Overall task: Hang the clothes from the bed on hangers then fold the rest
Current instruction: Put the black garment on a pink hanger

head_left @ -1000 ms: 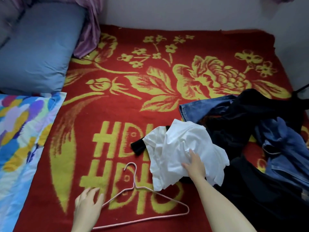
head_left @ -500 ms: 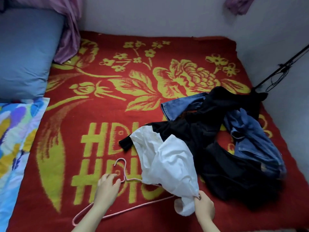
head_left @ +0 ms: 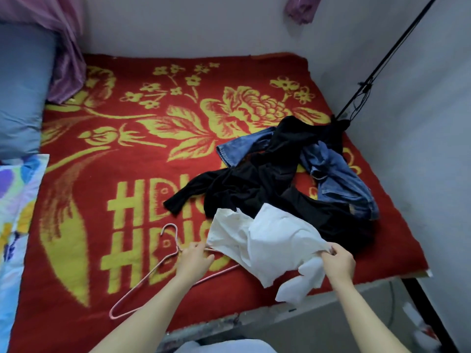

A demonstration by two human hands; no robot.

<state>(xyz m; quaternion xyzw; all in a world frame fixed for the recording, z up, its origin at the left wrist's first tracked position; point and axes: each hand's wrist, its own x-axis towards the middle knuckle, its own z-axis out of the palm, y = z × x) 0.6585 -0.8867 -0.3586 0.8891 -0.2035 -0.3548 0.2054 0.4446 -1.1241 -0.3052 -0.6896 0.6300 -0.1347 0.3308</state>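
- White garment (head_left: 270, 240) lies crumpled near the front edge of the bed (head_left: 102, 159), my right hand (head_left: 339, 259) pinching its edge.
- My left hand (head_left: 195, 258) grips the pink hanger (head_left: 142, 284) at its shoulder.
- Hanging step; next, I judge: find the neck opening, feed the hanger in.

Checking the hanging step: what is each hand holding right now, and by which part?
The right hand pinches the white garment at its near right edge. The left hand grips the pink hanger on its wire just below the hook.
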